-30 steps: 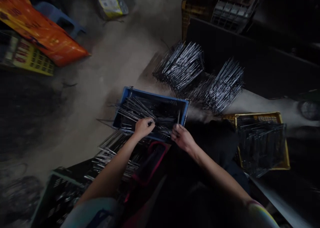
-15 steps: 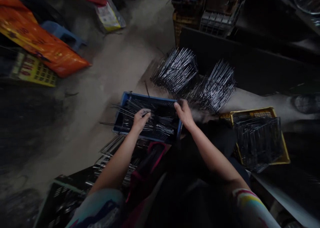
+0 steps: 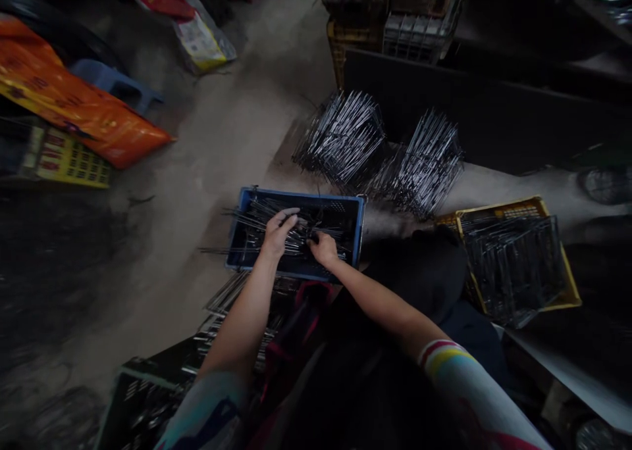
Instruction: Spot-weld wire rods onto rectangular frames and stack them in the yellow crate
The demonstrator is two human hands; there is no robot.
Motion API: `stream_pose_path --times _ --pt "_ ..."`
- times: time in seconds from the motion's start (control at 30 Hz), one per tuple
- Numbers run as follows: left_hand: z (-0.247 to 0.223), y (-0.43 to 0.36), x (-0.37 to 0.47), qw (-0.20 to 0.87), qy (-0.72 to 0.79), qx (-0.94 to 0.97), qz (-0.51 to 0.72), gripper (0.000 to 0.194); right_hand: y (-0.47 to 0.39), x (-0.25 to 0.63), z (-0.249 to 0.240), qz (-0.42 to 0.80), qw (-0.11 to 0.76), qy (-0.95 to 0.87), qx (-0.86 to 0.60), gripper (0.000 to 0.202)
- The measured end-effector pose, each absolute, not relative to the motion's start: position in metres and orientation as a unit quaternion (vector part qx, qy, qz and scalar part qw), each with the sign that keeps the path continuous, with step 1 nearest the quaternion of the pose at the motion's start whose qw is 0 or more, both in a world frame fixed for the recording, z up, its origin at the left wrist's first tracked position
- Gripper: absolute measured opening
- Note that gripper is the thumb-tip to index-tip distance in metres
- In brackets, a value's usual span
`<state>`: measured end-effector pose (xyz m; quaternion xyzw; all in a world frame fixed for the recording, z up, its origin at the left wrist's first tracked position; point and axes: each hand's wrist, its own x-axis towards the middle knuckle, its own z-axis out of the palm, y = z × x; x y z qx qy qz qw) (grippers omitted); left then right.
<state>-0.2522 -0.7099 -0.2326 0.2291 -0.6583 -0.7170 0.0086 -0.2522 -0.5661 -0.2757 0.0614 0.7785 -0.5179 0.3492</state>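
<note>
A blue plastic crate point(image 3: 296, 193) full of thin dark metal rods point(image 3: 247, 218) lies in front of me, several rods sticking out past its left end. Over the middle of the crate, my left hand point(image 3: 277, 233) has its fingers stretched to the right and the thumb a little apart from them, above the rods. My right hand point(image 3: 324, 249) reaches into the crate just to the right of it. Its fingers are curled down around some rods, and their tips are partly hidden in the dark.
Two bundles of rods point(image 3: 348, 137) stand beyond the crate beside a dark panel point(image 3: 474, 114). A yellow crate point(image 3: 573, 292) with bent wire frames is at right, a dark green crate point(image 3: 121, 397) at lower left. An orange bag point(image 3: 99, 114) and blue stool point(image 3: 113, 78) lie at upper left.
My right hand has left the crate's right rim and moved left and down into the rods. My left hand stays over the middle, its fingers a little straighter. The view has shifted slightly.
</note>
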Motion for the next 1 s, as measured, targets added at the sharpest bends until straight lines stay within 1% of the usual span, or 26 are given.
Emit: stream_pose_path --times 0.07,0.2,0.3,0.47,0.53,0.6,0.7,0.77,0.9,1.0 --pt "-0.233 -0.710 -0.255 0.010 -0.653 0.226 -0.723 0.046 -0.568 -0.250 -0.281 -0.546 0.344 0.761 0.067 0.014" --pt "-0.239 -0.708 -0.257 0.030 -0.687 0.236 -0.686 0.043 -0.570 -0.243 -0.284 -0.606 0.340 0.714 0.083 0.017" --pt "-0.248 -0.707 -0.258 0.062 -0.725 0.251 -0.638 0.039 -0.556 -0.234 -0.278 -0.638 0.365 0.676 0.053 0.017" --pt "-0.250 -0.699 -0.253 0.093 -0.783 0.259 -0.558 0.030 -0.504 -0.197 -0.256 -0.651 0.440 0.613 -0.085 0.032" --pt "-0.241 -0.692 -0.238 0.118 -0.809 0.259 -0.515 0.025 -0.483 -0.183 -0.246 -0.640 0.447 0.610 -0.140 0.037" --pt "-0.229 -0.684 -0.214 0.130 -0.858 0.215 -0.448 0.021 -0.464 -0.177 -0.234 -0.636 0.434 0.619 -0.155 0.042" --pt "-0.218 -0.676 -0.171 0.097 -0.932 0.086 -0.337 0.019 -0.437 -0.177 -0.212 -0.665 0.429 0.601 -0.113 0.044" --pt "-0.217 -0.674 -0.148 0.069 -0.950 0.046 -0.302 0.021 -0.420 -0.180 -0.199 -0.696 0.422 0.578 -0.056 0.043" --pt "-0.227 -0.667 -0.134 0.015 -0.959 0.049 -0.277 0.028 -0.394 -0.188 -0.183 -0.748 0.336 0.568 0.068 0.038" --pt "-0.236 -0.656 -0.143 -0.067 -0.962 -0.033 -0.264 0.045 -0.383 -0.197 -0.175 -0.773 0.268 0.565 0.107 0.035"
